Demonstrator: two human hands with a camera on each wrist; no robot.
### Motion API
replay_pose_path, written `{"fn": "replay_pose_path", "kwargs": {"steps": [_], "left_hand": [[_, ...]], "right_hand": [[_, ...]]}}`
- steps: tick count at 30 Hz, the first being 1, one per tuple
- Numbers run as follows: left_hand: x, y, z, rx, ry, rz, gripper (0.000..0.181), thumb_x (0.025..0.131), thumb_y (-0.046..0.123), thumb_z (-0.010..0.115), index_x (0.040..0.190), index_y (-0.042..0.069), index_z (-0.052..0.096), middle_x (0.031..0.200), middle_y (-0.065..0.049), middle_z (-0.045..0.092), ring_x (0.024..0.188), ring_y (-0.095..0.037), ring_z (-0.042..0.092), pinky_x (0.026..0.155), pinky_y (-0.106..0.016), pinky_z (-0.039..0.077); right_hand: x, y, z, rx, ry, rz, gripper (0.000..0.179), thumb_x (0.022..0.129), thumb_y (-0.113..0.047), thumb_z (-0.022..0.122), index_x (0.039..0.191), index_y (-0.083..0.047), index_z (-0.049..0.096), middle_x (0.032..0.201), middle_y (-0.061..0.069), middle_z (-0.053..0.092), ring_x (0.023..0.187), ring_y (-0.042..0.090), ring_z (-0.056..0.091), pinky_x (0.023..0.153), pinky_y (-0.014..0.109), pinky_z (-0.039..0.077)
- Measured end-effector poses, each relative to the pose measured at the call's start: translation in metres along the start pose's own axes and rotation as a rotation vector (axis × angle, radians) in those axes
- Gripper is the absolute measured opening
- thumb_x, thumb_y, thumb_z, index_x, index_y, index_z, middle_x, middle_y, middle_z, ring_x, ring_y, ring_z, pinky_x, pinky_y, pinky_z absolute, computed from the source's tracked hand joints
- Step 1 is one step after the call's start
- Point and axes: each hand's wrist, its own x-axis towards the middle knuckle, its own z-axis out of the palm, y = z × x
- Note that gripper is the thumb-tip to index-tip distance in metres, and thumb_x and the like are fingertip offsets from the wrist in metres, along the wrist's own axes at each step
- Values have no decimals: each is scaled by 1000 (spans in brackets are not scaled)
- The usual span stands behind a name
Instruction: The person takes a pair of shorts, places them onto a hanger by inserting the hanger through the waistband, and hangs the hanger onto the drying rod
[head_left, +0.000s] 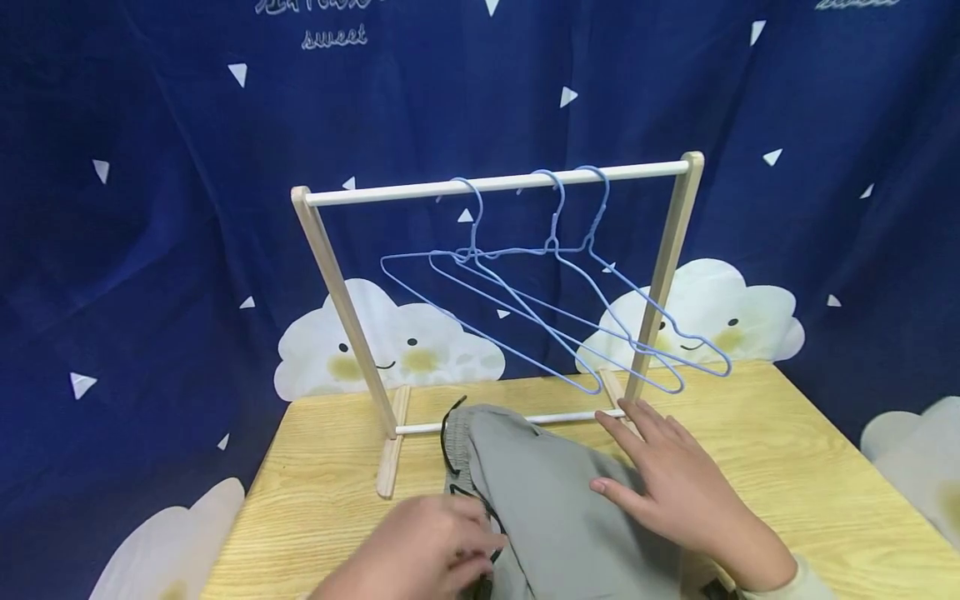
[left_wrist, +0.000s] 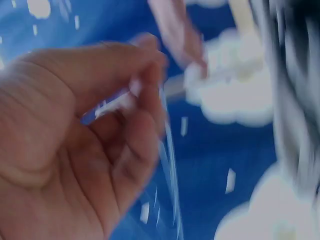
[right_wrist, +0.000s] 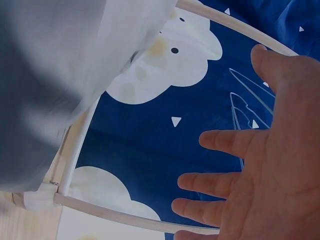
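Grey pants (head_left: 555, 500) with an elastic waistband and a black drawstring (head_left: 447, 442) lie on the table, reaching the rack's lower bar. My left hand (head_left: 423, 546), blurred by motion, is over their left side, near the drawstring. Its fingers are curled and the thumb is close to the index finger in the left wrist view; nothing shows in its grasp. Over the right side of the pants, my right hand (head_left: 675, 483) has its fingers spread. In the right wrist view its palm (right_wrist: 270, 170) faces the grey fabric (right_wrist: 45, 75), with a gap between them.
A wooden rack (head_left: 341, 308) stands behind the pants. Three blue wire hangers (head_left: 552, 242) hang from its white top bar (head_left: 390, 192), their lower corners overlapping. Behind the light wood table (head_left: 315, 492) hangs a dark blue curtain (head_left: 150, 250) with clouds and triangles.
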Motion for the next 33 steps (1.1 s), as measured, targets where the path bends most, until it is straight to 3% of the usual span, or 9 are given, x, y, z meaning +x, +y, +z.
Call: {"fn": "replay_pose_path", "kwargs": {"steps": [1, 3, 5, 7, 10, 14, 18, 29, 33], "left_hand": [[-1, 0, -26, 80, 41, -55, 8, 92, 13, 84, 98, 18, 86, 83, 15, 68, 76, 13, 53, 66, -4, 43], [-13, -20, -42, 110, 48, -264, 7, 91, 14, 86, 89, 20, 85, 79, 16, 66, 72, 8, 53, 63, -13, 46], [-25, -53, -33, 115, 28, -437, 13, 90, 19, 89, 81, 25, 81, 73, 19, 62, 67, 2, 52, 59, -23, 46], [-32, -80, -22, 82, -2, -546, 18, 85, 24, 92, 76, 28, 78, 70, 18, 61, 65, -4, 51, 57, -30, 44], [-34, -99, -6, 20, -104, -631, 24, 76, 31, 98, 72, 27, 75, 69, 16, 62, 64, -8, 53, 57, -33, 46], [-30, -100, 18, 30, -215, -636, 36, 63, 36, 103, 65, 26, 69, 65, 16, 60, 60, -8, 52, 54, -32, 46], [-25, -95, 38, 67, -220, -612, 44, 58, 34, 105, 57, 25, 61, 57, 16, 55, 54, -6, 47, 48, -29, 42], [-21, -76, 46, 45, -231, -640, 40, 57, 33, 101, 57, 26, 62, 55, 16, 55, 52, -6, 49, 48, -28, 43], [-16, -67, 55, 80, -210, -651, 36, 55, 19, 94, 57, 24, 58, 56, 12, 53, 53, -8, 46, 47, -27, 43]], "right_hand": [[0, 0, 0, 0, -2, 3, 80, 97, -71, 68, 159, -23, 56, 162, 20, 53, 153, 47, 45, 114, 75, 42], [1, -1, 1, 0, -4, 2, 80, 97, -72, 67, 159, -23, 56, 162, 20, 53, 153, 46, 45, 114, 75, 42], [1, -1, 2, -3, -13, -1, 81, 97, -73, 67, 159, -23, 56, 161, 20, 53, 153, 46, 46, 114, 75, 42], [1, 0, 3, -7, -25, 2, 81, 97, -74, 66, 160, -23, 55, 161, 19, 53, 153, 45, 46, 114, 75, 42], [1, 1, 4, -11, -40, 9, 81, 97, -75, 64, 160, -24, 55, 162, 20, 53, 153, 45, 45, 114, 75, 42], [1, 1, 5, -14, -44, 15, 81, 97, -75, 63, 160, -25, 55, 162, 19, 52, 153, 45, 45, 114, 75, 42], [2, 0, 6, -9, -36, 6, 82, 97, -75, 64, 160, -23, 55, 162, 19, 52, 153, 43, 46, 114, 75, 42], [3, -4, 6, -7, -36, -1, 81, 96, -71, 68, 159, -21, 56, 162, 19, 53, 152, 43, 47, 114, 75, 42], [2, -5, 6, -8, -43, 5, 81, 95, -69, 71, 159, -22, 56, 162, 19, 53, 152, 43, 47, 114, 75, 42]]}}
